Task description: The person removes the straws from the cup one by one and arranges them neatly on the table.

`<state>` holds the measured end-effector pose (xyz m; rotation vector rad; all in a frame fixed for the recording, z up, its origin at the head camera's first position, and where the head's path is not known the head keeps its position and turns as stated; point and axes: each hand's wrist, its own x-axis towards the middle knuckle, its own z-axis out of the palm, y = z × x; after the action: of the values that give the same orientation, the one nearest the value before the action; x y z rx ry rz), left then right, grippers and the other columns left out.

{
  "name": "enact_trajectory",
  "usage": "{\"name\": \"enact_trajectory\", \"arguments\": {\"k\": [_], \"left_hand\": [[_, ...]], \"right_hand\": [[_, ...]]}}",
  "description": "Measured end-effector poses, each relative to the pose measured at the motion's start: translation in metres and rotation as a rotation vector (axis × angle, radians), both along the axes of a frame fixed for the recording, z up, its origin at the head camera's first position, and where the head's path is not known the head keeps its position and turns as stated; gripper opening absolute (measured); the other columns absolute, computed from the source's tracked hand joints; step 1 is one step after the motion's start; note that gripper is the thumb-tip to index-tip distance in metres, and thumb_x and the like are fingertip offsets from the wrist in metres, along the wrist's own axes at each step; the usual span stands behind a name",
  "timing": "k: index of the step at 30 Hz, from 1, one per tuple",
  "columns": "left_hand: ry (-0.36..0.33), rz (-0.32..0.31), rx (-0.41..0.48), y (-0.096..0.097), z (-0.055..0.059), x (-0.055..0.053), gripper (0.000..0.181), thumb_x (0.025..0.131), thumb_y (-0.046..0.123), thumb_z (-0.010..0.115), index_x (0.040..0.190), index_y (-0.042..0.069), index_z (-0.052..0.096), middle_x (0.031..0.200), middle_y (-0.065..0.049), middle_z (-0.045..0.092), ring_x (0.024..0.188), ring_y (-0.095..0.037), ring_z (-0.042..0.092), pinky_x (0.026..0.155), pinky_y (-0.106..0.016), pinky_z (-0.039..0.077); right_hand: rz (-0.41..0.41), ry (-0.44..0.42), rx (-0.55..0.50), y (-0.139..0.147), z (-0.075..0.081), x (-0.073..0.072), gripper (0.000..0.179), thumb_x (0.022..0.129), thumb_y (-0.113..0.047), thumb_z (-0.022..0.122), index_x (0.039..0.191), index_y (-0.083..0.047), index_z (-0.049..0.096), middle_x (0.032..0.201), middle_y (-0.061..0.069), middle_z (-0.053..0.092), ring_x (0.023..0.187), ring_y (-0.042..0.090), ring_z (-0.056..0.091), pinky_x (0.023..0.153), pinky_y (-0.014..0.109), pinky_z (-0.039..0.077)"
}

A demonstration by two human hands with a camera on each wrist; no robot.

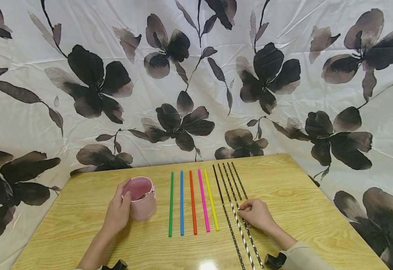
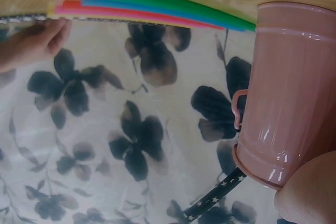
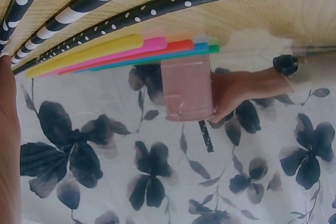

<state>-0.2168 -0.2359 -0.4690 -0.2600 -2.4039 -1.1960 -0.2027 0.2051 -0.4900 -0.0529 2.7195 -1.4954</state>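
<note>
My left hand (image 1: 119, 208) grips a pink bucket (image 1: 144, 210), thumb over the rim and fingers round its far side. A black straw with white stars (image 2: 215, 195) sticks out past the bucket's mouth in the left wrist view. Toward the right of the table, my right hand (image 1: 256, 214) pinches the upper end of a black straw with white spots (image 3: 23, 1), lying along the table. Just left of it lie a black-and-white striped straw (image 1: 240, 229) and a black straw with small white dots (image 1: 231, 234).
A row of coloured straws lies mid-table: green (image 1: 171, 204), blue (image 1: 181, 202), red (image 1: 192, 202), pink (image 1: 203, 200) and yellow (image 1: 211, 198). Several black patterned straws (image 1: 218, 183) form a farther row. A flowered cloth (image 1: 172, 150) hangs behind the wooden table (image 1: 317, 225).
</note>
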Motion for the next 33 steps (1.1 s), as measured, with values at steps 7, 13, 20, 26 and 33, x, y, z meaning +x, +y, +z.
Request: {"name": "enact_trajectory", "arguments": {"k": [7,13,20,26,33], "left_hand": [[0.002,0.002,-0.001,0.0,0.0,0.001,0.041,0.095,0.023,0.035,0.136,0.019,0.032,0.13,-0.011,0.043,0.115,-0.031,0.041,0.091,-0.053,0.033],[0.009,0.004,-0.001,0.0,0.0,0.002,0.041,0.095,0.023,0.035,0.136,0.017,0.032,0.13,-0.011,0.043,0.115,-0.03,0.041,0.091,-0.052,0.033],[0.014,0.002,0.002,0.0,0.0,0.001,0.041,0.095,0.023,0.035,0.136,0.022,0.032,0.129,-0.01,0.044,0.115,-0.03,0.042,0.091,-0.052,0.033],[0.022,-0.004,0.005,-0.001,-0.001,0.0,0.041,0.095,0.023,0.036,0.135,0.023,0.032,0.128,-0.011,0.044,0.114,-0.03,0.042,0.091,-0.051,0.033],[0.022,-0.007,0.008,-0.002,0.0,0.0,0.041,0.095,0.018,0.037,0.136,0.02,0.032,0.13,-0.01,0.043,0.115,-0.03,0.041,0.091,-0.052,0.033]], "right_hand": [[0.008,0.009,-0.002,0.001,-0.002,0.0,0.016,0.075,-0.011,0.068,0.086,-0.001,0.062,0.059,0.006,0.058,0.041,0.017,0.052,0.038,0.03,0.046],[0.014,0.014,0.001,0.001,-0.002,0.0,0.017,0.075,-0.011,0.068,0.086,-0.001,0.062,0.058,0.005,0.058,0.041,0.017,0.052,0.038,0.029,0.046],[0.015,0.014,-0.01,0.002,-0.002,0.0,0.017,0.075,-0.012,0.068,0.086,-0.001,0.062,0.059,0.006,0.058,0.041,0.017,0.053,0.038,0.03,0.046],[0.002,0.007,-0.026,0.001,0.011,-0.002,0.017,0.077,-0.012,0.067,0.089,-0.001,0.062,0.063,0.008,0.059,0.041,0.021,0.052,0.038,0.032,0.046],[0.047,0.072,-0.042,-0.016,0.046,-0.011,0.015,0.079,-0.016,0.066,0.089,-0.005,0.064,0.066,0.014,0.061,0.042,0.028,0.05,0.038,0.031,0.042]]}}
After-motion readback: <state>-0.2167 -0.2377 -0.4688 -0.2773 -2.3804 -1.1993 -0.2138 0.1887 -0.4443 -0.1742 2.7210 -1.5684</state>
